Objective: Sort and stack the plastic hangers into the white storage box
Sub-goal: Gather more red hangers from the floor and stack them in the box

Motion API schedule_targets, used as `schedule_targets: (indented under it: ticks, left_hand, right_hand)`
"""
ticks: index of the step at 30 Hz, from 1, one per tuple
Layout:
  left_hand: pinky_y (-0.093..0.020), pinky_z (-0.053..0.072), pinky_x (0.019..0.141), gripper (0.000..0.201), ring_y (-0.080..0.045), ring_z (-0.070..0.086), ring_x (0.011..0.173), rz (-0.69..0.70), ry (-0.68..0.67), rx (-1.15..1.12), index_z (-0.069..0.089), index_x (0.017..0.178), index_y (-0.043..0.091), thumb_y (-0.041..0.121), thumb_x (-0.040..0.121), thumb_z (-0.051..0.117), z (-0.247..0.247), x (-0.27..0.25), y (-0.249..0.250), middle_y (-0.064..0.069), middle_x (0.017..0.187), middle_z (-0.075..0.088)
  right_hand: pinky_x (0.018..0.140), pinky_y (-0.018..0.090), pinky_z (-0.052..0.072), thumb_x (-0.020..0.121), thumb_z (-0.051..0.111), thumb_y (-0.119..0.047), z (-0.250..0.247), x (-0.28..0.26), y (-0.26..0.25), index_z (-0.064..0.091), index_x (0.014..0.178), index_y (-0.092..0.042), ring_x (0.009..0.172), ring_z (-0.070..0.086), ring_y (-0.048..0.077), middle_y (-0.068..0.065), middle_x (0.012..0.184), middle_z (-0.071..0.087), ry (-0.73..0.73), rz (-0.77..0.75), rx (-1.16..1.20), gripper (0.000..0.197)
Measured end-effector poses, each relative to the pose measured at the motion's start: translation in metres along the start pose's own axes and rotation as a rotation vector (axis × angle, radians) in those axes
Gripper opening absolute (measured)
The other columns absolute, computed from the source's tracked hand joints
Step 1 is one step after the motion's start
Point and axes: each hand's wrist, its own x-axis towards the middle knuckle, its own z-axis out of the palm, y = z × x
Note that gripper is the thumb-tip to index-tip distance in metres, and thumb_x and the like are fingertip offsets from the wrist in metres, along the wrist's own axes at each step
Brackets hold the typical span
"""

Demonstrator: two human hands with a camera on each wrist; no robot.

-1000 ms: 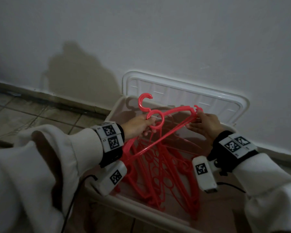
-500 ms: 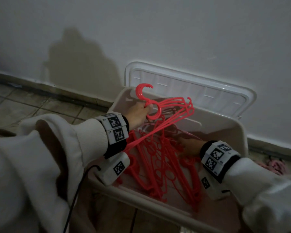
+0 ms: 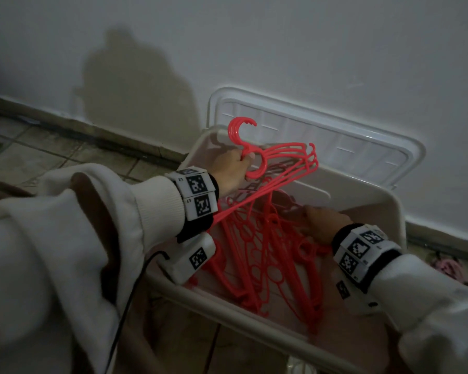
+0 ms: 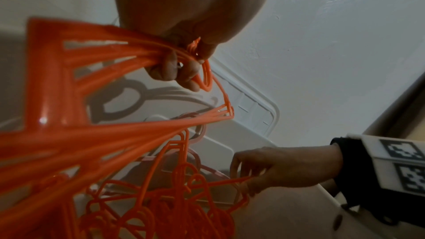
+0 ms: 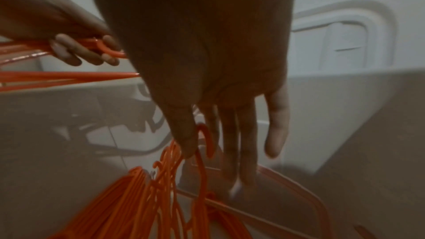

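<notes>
A white storage box [image 3: 254, 311] stands on the floor against the wall, its lid [image 3: 335, 141] leaning upright behind it. Inside lies a tangled pile of red plastic hangers [image 3: 268, 265]. My left hand [image 3: 233, 168] grips a bundle of red hangers [image 3: 281, 160] by their necks above the box's far left corner, hooks pointing up; the left wrist view shows its fingers [image 4: 174, 68] curled round them. My right hand [image 3: 324, 222] is down inside the box at the pile. Its thumb and fingers [image 5: 188, 144] pinch one hanger in the pile [image 4: 230, 181].
A tiled floor [image 3: 38, 157] and dark skirting run along the white wall to the left. Something pink [image 3: 446, 268] lies on the floor right of the box. A black cable [image 3: 125, 319] hangs from my left wrist camera.
My right hand let go of the bundle's shoulder end and dropped into the box onto the pile. My left hand kept the bundle and drew it slightly up toward the back corner.
</notes>
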Motion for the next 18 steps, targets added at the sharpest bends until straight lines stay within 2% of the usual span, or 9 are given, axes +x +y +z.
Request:
schedule_targets:
  ticks: [2,4,5,7,10,12,15,17,18]
  left_hand:
    - [-0.039,0.043,0.073,0.042,-0.045,0.058,0.097,0.002,0.017,-0.002,0.058,0.113,-0.005,0.027,0.101,0.034,0.0,0.0,0.001,-0.031,0.093,0.06]
    - [-0.035,0.038,0.068,0.041,-0.045,0.058,0.096,0.005,0.023,-0.007,0.057,0.112,-0.005,0.026,0.101,0.034,0.0,0.001,0.002,-0.033,0.095,0.06]
    - [-0.031,0.035,0.067,0.04,-0.043,0.059,0.095,0.003,0.022,-0.007,0.057,0.113,-0.005,0.026,0.101,0.033,-0.001,0.0,0.002,-0.029,0.086,0.059]
    - [-0.029,0.031,0.064,0.04,-0.04,0.059,0.083,-0.014,0.022,-0.005,0.058,0.113,-0.004,0.026,0.101,0.033,-0.003,-0.002,0.003,-0.01,0.064,0.049]
    - [-0.028,0.03,0.062,0.039,-0.026,0.042,0.056,-0.028,0.042,0.0,0.059,0.108,-0.004,0.026,0.101,0.035,-0.007,-0.003,0.003,0.0,0.056,0.039]
    - [-0.031,0.031,0.065,0.039,-0.018,0.038,0.051,-0.028,0.039,-0.004,0.059,0.105,-0.004,0.027,0.101,0.035,-0.01,-0.002,-0.001,-0.001,0.056,0.039]
    - [-0.035,0.037,0.063,0.039,-0.018,0.042,0.051,-0.023,0.037,0.009,0.06,0.097,-0.001,0.029,0.1,0.035,-0.014,-0.002,-0.005,0.0,0.056,0.043]
    - [-0.04,0.043,0.067,0.041,-0.024,0.047,0.059,-0.016,0.043,0.042,0.061,0.094,0.0,0.032,0.099,0.036,-0.017,-0.001,-0.009,-0.004,0.059,0.047]
    - [-0.041,0.046,0.071,0.041,-0.027,0.051,0.064,-0.012,0.045,0.061,0.062,0.095,0.0,0.033,0.099,0.036,-0.018,-0.001,-0.01,-0.007,0.063,0.051]
  right_hand:
    - [0.091,0.039,0.044,0.092,0.049,-0.037,0.002,-0.002,-0.004,0.033,0.132,-0.011,0.118,0.052,0.027,0.01,0.131,0.048,0.105,0.037,-0.096,0.05]
    - [0.089,0.04,0.043,0.094,0.047,-0.032,0.004,-0.001,-0.012,0.034,0.132,-0.01,0.116,0.05,0.027,0.009,0.128,0.045,0.221,-0.029,-0.137,0.046]
    - [0.09,0.039,0.042,0.093,0.047,-0.03,0.004,0.0,-0.017,0.035,0.132,-0.011,0.115,0.05,0.028,0.009,0.127,0.045,0.268,-0.073,-0.108,0.045]
    - [0.09,0.036,0.043,0.091,0.051,-0.026,0.003,0.004,-0.026,0.042,0.13,-0.011,0.109,0.055,0.03,0.01,0.12,0.054,0.267,-0.195,-0.004,0.043]
    - [0.085,0.019,0.04,0.088,0.054,-0.014,0.012,0.011,-0.043,0.057,0.116,-0.004,0.103,0.058,0.027,0.014,0.11,0.064,0.007,-0.328,0.08,0.03]
    - [0.088,0.025,0.039,0.09,0.053,-0.014,0.025,0.014,-0.056,0.054,0.123,-0.004,0.113,0.054,0.027,0.014,0.121,0.059,-0.25,-0.343,0.048,0.034]
    - [0.1,0.028,0.035,0.094,0.048,-0.014,0.053,0.021,-0.069,0.04,0.137,-0.008,0.126,0.043,0.026,0.008,0.137,0.046,-0.57,-0.372,0.09,0.044]
    - [0.107,0.032,0.034,0.095,0.048,-0.016,0.072,0.024,-0.071,0.036,0.141,-0.01,0.129,0.04,0.022,0.005,0.141,0.042,-0.706,-0.336,0.172,0.048]
    - [0.105,0.032,0.036,0.094,0.05,-0.018,0.076,0.023,-0.072,0.036,0.141,-0.011,0.127,0.041,0.019,0.002,0.138,0.042,-0.736,-0.301,0.2,0.05]
